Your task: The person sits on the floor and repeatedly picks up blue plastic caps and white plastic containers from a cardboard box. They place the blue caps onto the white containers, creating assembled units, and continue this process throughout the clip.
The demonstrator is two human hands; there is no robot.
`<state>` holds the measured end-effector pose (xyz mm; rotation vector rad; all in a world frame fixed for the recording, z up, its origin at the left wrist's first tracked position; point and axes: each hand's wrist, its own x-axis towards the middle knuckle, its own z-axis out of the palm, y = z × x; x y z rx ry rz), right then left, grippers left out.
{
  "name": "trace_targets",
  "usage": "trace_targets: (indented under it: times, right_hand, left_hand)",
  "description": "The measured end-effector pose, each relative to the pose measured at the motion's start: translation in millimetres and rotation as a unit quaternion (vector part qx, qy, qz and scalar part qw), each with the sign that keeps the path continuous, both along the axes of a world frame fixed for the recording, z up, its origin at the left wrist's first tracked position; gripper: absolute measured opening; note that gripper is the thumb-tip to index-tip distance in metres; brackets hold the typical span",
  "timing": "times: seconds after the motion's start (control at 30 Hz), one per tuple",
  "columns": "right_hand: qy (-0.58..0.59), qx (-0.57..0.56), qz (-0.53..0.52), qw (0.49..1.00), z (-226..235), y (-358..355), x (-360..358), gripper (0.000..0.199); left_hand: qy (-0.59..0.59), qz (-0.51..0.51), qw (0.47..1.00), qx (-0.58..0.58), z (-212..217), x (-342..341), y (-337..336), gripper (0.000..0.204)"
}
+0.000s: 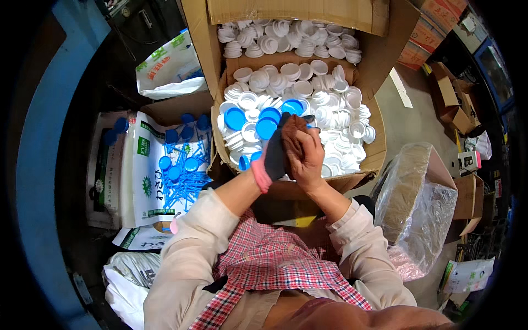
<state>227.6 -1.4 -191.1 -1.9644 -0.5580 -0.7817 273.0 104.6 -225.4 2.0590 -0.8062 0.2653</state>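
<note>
I see the left hand (pixel 275 151) half inside a dark glove with a pink cuff (pixel 263 175), held above the cardboard box (pixel 374 159) of white and blue caps (pixel 308 93). The bare right hand (pixel 308 157) is closed on the glove's brown upper part. I think it is best to pull evenly at the cuff, fingers straight.
</note>
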Motion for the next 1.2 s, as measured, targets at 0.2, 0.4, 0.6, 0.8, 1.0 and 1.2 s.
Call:
trace_targets:
  times: [0.2, 0.4, 0.6, 0.8, 1.0, 1.2]
  right_hand:
    - [0.031, -0.214, -0.143, 0.966, -28.9, -44.7, 19.1, 0.018]
    - [0.104, -0.093, -0.25, 0.958, -34.0, -110.9, 59.2, 0.024]
    - [0.136, -0.049, -0.057, 0.988, -56.6, -85.4, 37.0, 0.023]
    - [0.196, -0.257, 0.079, 0.943, -101.8, -9.6, 5.8, 0.025]
    - [0.224, -0.306, 0.061, 0.923, -93.3, -1.6, 5.9, 0.029]
    - [0.264, -0.341, 0.053, 0.901, -98.4, -5.1, 3.9, 0.029]
  left_hand:
    - [0.081, -0.063, 0.971, -0.216, -67.8, -21.7, -48.7, 0.027]
    - [0.321, 0.074, 0.873, -0.36, -14.6, 15.9, -30.0, 0.066]
    - [0.068, 0.2, 0.959, -0.19, -22.4, 78.1, 161.0, 0.048]
    - [0.243, 0.53, 0.807, -0.093, -191.9, 36.3, 389.9, 0.041]
    - [0.507, 0.65, 0.559, 0.09, -335.1, -32.2, 456.0, 0.058]
    - [0.506, 0.72, 0.459, 0.123, -406.7, -34.0, 462.0, 0.068]
